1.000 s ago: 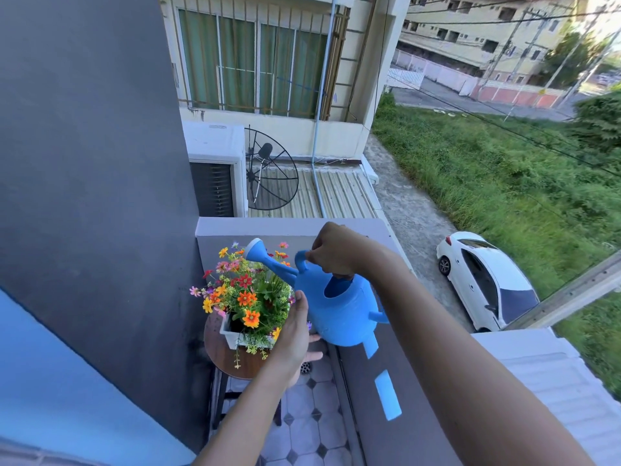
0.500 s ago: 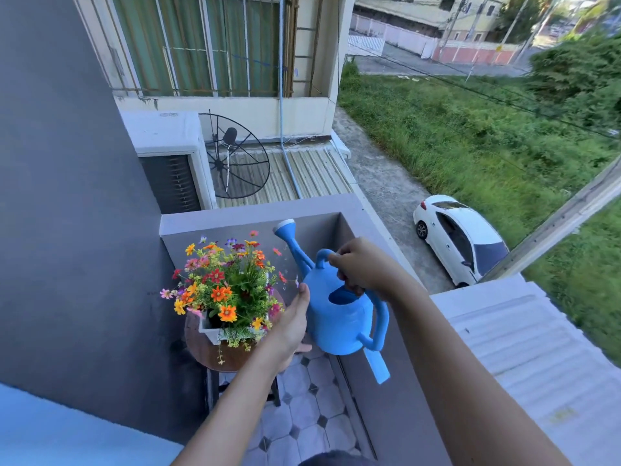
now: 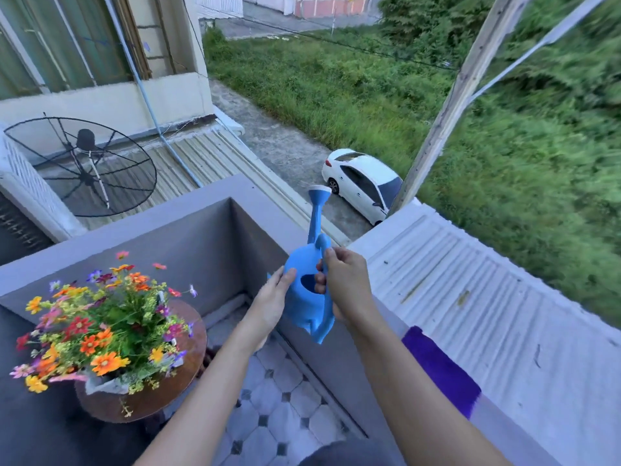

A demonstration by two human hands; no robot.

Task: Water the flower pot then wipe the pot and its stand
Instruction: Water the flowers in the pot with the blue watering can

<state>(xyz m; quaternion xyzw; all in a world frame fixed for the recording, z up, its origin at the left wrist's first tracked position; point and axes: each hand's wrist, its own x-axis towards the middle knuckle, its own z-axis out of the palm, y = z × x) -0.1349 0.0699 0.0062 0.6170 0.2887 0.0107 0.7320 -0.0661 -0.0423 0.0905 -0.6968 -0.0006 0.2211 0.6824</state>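
A blue watering can (image 3: 307, 294) is held upright over the balcony wall, spout pointing up and away. My right hand (image 3: 344, 284) grips its handle. My left hand (image 3: 272, 302) lies with straight fingers against the can's left side. The white flower pot (image 3: 107, 385), full of orange, red and yellow flowers, sits at the lower left on a round brown stand (image 3: 158, 401), well left of the can.
A grey balcony wall (image 3: 188, 237) runs behind the pot and along the right, with a purple cloth (image 3: 440, 368) draped on its ledge. Patterned floor tiles (image 3: 285, 405) lie below. Beyond are a satellite dish (image 3: 84, 166), a metal roof (image 3: 470, 297) and a white car (image 3: 363, 185).
The can has swung right, away from the flowers, and its spout has risen to upright. My left hand left the pot and now touches the can. The view turned right.
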